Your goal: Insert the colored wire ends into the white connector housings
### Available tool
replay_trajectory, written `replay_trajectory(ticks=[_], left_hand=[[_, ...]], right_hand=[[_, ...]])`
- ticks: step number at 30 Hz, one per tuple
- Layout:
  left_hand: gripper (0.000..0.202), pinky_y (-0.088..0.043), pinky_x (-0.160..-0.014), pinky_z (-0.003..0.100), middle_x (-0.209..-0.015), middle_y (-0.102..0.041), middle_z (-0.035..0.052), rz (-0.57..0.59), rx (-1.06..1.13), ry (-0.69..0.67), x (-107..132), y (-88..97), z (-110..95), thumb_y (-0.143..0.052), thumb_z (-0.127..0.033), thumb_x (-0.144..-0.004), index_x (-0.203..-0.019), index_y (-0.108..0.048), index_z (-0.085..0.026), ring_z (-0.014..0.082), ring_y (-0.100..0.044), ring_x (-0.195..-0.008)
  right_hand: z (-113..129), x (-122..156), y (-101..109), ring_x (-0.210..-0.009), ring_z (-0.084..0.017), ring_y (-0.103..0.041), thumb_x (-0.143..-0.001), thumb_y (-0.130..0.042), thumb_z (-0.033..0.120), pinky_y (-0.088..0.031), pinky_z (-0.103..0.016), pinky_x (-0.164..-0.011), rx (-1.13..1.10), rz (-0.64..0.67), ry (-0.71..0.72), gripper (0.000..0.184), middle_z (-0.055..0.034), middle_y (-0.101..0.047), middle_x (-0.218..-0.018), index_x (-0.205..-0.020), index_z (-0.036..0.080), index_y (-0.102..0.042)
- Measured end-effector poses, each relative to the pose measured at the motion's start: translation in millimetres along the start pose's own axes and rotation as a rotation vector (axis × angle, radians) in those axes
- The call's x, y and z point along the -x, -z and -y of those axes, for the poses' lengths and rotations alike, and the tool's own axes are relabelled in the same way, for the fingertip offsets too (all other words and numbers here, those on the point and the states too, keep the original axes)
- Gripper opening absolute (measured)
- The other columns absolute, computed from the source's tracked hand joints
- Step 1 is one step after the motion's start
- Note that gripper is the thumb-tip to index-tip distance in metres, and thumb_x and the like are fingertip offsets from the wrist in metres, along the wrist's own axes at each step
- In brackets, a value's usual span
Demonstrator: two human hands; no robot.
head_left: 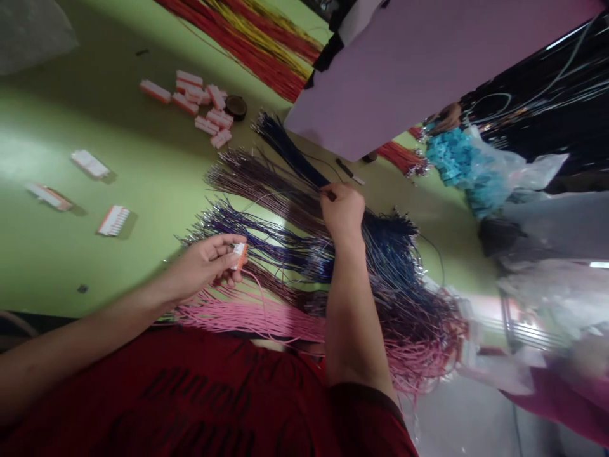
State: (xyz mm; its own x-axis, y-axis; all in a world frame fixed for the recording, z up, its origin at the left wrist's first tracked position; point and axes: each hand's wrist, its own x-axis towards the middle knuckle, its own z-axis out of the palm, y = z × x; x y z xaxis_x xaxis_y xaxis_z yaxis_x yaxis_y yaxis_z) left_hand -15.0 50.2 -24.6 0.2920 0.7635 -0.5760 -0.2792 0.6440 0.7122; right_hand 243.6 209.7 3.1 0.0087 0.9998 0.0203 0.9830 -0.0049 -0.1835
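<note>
My left hand (209,260) is closed on a small white and orange connector (239,254), with a thin pink wire trailing from it over the pink wire bundle (247,314). Farther in, my right hand (341,211) is pinched on wires where the brown wire bundle (257,181) meets the dark blue bundle (285,143). A purple wire bundle (247,222) lies between the two hands. All the bundles lie fanned out on the green table (95,127).
Several white and orange connectors (200,101) lie in a heap at the back, others (90,164) scattered at the left. Red and yellow wire bundles (257,38) lie at the far edge. A lilac board (409,63) overhangs the table. Blue parts in a plastic bag (466,165) sit at right.
</note>
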Motion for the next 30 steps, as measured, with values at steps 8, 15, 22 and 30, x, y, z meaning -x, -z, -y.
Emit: replay_trajectory(ticks=[8,15,22,30], left_hand=[[0.064,-0.043,-0.054,0.028,-0.068,-0.071,-0.0005,0.017,0.010,-0.027,-1,0.9,1,-0.094,-0.050,-0.076,-0.123,-0.065,-0.017,0.0179,-0.067,-0.060],[0.061,-0.041,-0.054,0.027,-0.070,-0.071,0.0004,0.004,-0.018,-0.027,-2,2.3,2,-0.091,-0.049,-0.080,-0.126,-0.066,-0.018,0.0180,-0.066,-0.060],[0.058,-0.040,-0.053,0.026,-0.070,-0.073,0.0003,0.006,-0.009,-0.022,-2,-0.9,0,-0.091,-0.046,-0.079,-0.123,-0.065,-0.017,0.0166,-0.066,-0.059],[0.053,-0.047,-0.057,0.027,-0.075,-0.073,0.0000,-0.017,0.028,-0.056,-2,-3.3,0,-0.091,-0.039,-0.080,-0.121,-0.066,-0.018,0.0178,-0.070,-0.065]], right_hand=[[-42,0,28,-0.083,-0.027,-0.073,-0.083,-0.061,0.025,-0.060,-0.043,-0.084,-0.244,-0.274,-0.056,0.019,-0.0073,-0.079,-0.085,-0.088,0.021,-0.079],[-20,5,38,-0.084,-0.035,-0.075,-0.077,-0.068,0.015,-0.058,-0.054,-0.088,0.051,0.027,-0.186,0.017,-0.0111,-0.071,-0.069,-0.062,0.024,-0.070],[17,44,63,-0.082,-0.023,-0.075,-0.087,-0.069,0.029,-0.062,-0.040,-0.082,-0.500,-0.103,0.099,0.016,-0.0034,-0.081,-0.087,-0.092,0.027,-0.084],[55,134,-1,-0.068,-0.018,-0.071,-0.085,-0.068,0.028,-0.055,-0.030,-0.066,-0.767,0.302,0.119,0.015,-0.0007,-0.080,-0.075,-0.079,0.027,-0.082]])
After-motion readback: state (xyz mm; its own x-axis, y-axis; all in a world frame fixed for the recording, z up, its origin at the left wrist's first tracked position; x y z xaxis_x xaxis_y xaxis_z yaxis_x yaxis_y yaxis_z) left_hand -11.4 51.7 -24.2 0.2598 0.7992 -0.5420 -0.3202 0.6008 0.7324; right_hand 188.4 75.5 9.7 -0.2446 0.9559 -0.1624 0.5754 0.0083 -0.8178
